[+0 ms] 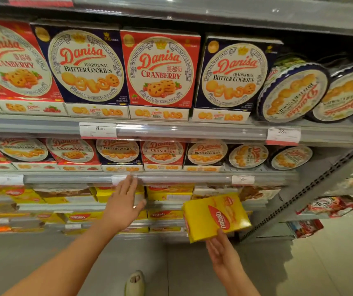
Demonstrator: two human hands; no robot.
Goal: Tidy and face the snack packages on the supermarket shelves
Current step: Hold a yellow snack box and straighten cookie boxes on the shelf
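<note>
On the left side, the upper shelves carry red and blue Danisa cookie boxes that stand upright with their fronts to the aisle, so this part looks already faced. Below them, the lower shelves hold rows of yellow Nabati boxes, and here the work seems to be going on. The left hand reaches toward these rows with straight, spread fingers and holds nothing; the fingertips are near the price rail, probably to push the boxes back or to make a place, though it is not sure if it touches them. More to the right, the right hand grips one yellow Nabati box from below, with the thumb on its front near the lower edge. The box is held in the air in front of the shelves, tilted, with the logo turned sideways, so it must be turned before it goes in the row. At the far right, round Danisa tins lean on the upper shelf with their print turned sideways, and they may need facing later.
</note>
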